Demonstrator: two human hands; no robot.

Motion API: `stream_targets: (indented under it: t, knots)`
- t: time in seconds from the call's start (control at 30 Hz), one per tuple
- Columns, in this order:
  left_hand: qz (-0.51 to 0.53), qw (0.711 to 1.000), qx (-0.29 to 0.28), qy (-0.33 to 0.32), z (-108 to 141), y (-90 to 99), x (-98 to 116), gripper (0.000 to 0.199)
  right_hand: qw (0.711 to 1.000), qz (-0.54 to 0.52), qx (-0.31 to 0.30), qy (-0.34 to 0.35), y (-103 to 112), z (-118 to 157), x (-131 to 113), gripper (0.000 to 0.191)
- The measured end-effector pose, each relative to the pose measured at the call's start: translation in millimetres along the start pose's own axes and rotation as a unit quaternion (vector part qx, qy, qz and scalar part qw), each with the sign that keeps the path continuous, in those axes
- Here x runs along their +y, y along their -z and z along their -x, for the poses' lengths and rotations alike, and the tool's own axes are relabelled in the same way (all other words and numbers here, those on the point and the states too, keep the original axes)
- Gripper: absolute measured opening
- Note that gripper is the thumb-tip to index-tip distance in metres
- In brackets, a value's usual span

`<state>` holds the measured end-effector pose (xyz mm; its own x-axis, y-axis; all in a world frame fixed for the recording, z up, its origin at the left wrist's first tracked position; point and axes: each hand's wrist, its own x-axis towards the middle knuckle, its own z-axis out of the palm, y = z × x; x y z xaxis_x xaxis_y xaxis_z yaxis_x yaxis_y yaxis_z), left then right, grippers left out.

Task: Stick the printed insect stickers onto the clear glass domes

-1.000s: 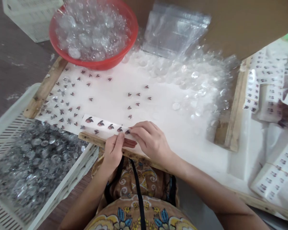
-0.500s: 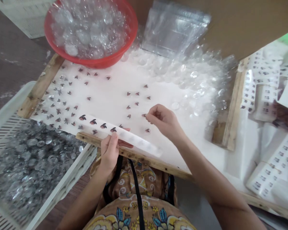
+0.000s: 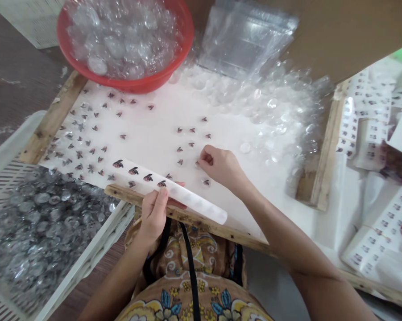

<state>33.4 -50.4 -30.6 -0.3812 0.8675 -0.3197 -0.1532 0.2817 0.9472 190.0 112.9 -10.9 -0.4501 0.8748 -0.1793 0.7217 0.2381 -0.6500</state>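
Observation:
A white strip of printed stickers (image 3: 187, 196) lies in my left hand (image 3: 155, 211), gripped between the thumb on top and the fingers beneath. Several dark-and-pink printed motifs show on its left part; its right part is bare white. Over the middle of the white table surface (image 3: 147, 138), my right hand (image 3: 219, 165) is closed in a pinch. A small printed sticker (image 3: 197, 163) shows at its fingertips; whether a clear disc is under it, I cannot tell. Around that hand, several round clear pieces with stickers (image 3: 191, 144) lie on the white surface.
A red basin (image 3: 137, 84) of clear round pieces stands at the back left. Loose clear pieces (image 3: 254, 102) cover the back right beside clear plastic bags (image 3: 244, 40). Wooden strips (image 3: 55, 116) edge the table. A white crate (image 3: 97, 254) sits lower left; sticker bundles (image 3: 376, 236) lie right.
My right hand has shifted slightly left with the sticker at its fingertips. The strip in my left hand has moved a little right and down, its far end now sharper.

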Motion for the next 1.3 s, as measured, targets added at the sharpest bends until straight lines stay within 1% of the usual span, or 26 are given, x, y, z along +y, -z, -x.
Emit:
stream_targets:
  t: [0.03, 0.1, 0.23, 0.3, 0.43, 0.5, 0.53, 0.57, 0.63, 0.7, 0.73, 0.8, 0.9, 0.97, 1.07, 1.13, 1.2, 1.3]
  knots:
    - [0.006, 1.000, 0.002, 0.000, 0, 0.3, -1, 0.053, 1.000, 0.025, 0.001, 0.006, -1, 1, -2, 0.009]
    - [0.025, 1.000, -0.016, -0.002, 0, 0.8, -3, 0.053, 0.998, 0.070, -0.001, 0.008, -2, 4, -6, 0.011]
    - [0.028, 0.999, -0.032, -0.007, -1, 0.5, -2, 0.052, 0.993, 0.115, -0.021, -0.028, -1, 9, -11, 0.016]
    - [0.019, 0.999, -0.038, -0.014, -2, -0.2, -1, 0.050, 0.990, 0.133, -0.019, -0.038, -1, 11, -11, 0.018]
    - [-0.008, 0.998, -0.054, -0.026, -3, -1.6, 4, 0.050, 0.986, 0.163, 0.007, -0.013, 3, 18, -11, 0.013]
    - [-0.026, 0.997, -0.058, -0.037, -3, -1.6, 7, 0.051, 0.991, 0.128, 0.032, 0.020, 6, 25, -18, 0.015]
    - [-0.040, 0.996, -0.061, -0.044, -3, -1.3, 10, 0.052, 0.995, 0.085, 0.039, 0.043, 7, 28, -24, 0.015]
    - [-0.055, 0.995, -0.067, -0.051, -3, -1.0, 13, 0.053, 0.997, 0.029, 0.038, 0.068, 7, 32, -31, 0.013]
    - [-0.088, 0.990, -0.096, -0.061, -4, -0.5, 19, 0.057, 0.990, -0.087, 0.015, 0.114, 4, 40, -44, 0.009]
    - [-0.104, 0.983, -0.133, -0.065, -6, -0.7, 23, 0.055, 0.979, -0.146, 0.002, 0.145, -3, 45, -54, 0.006]
    - [-0.104, 0.981, -0.147, -0.066, -7, -1.2, 24, 0.050, 0.977, -0.143, 0.010, 0.158, -8, 47, -57, 0.004]
    - [-0.094, 0.980, -0.160, -0.072, -8, -2.7, 24, 0.036, 0.977, -0.094, 0.042, 0.187, -16, 50, -58, 0.011]
    - [-0.084, 0.981, -0.153, -0.081, -10, -5.1, 22, 0.025, 0.972, -0.024, 0.069, 0.225, -24, 52, -54, 0.019]
    - [-0.083, 0.983, -0.145, -0.079, -12, -6.2, 22, 0.024, 0.972, -0.038, 0.073, 0.220, -25, 53, -52, 0.016]
    - [-0.092, 0.983, -0.146, -0.070, -13, -7.2, 24, 0.021, 0.976, -0.105, 0.072, 0.176, -22, 52, -51, 0.008]
    - [-0.096, 0.982, -0.144, -0.069, -14, -7.9, 26, 0.021, 0.976, -0.126, 0.071, 0.164, -20, 52, -51, 0.006]
    - [-0.089, 0.984, -0.139, -0.073, -14, -8.7, 27, 0.020, 0.973, -0.102, 0.092, 0.187, -21, 54, -50, 0.008]
    - [-0.071, 0.985, -0.139, -0.073, -15, -9.3, 27, 0.022, 0.952, -0.015, 0.154, 0.263, -25, 60, -47, 0.015]
